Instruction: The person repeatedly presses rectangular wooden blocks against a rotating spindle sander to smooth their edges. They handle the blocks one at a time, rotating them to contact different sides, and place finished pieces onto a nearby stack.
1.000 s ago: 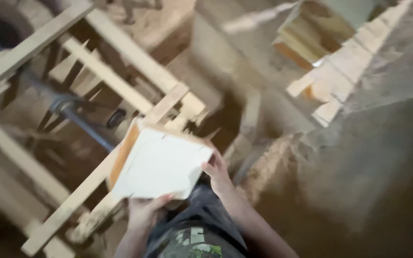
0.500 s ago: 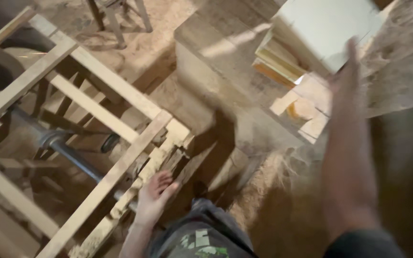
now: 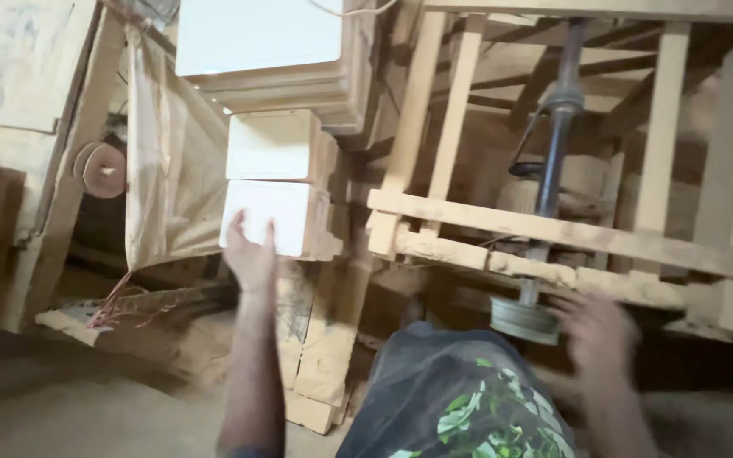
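My left hand (image 3: 252, 254) reaches up, its fingers spread flat against the face of a white slab with tan wooden edges (image 3: 282, 216). A second such slab (image 3: 269, 144) sits right above it, and a larger white one (image 3: 256, 38) tops the stack. My right hand (image 3: 595, 326) is blurred, fingers apart, holding nothing. It hovers next to a grey pulley wheel (image 3: 519, 318) at the foot of a dark metal shaft (image 3: 553, 144).
A dusty wooden frame (image 3: 570, 233) surrounds the shaft on the right. A tan cloth sack (image 3: 167, 170) hangs on the left, beside a small round wheel (image 3: 102, 168). My knee in leaf-patterned cloth (image 3: 460, 399) fills the bottom middle. Sawdust covers the floor (image 3: 69, 407).
The view has swung round: the stack of white slabs is now at left and the wooden frame at right. The raised slab now rests in the stack with a hand against it.
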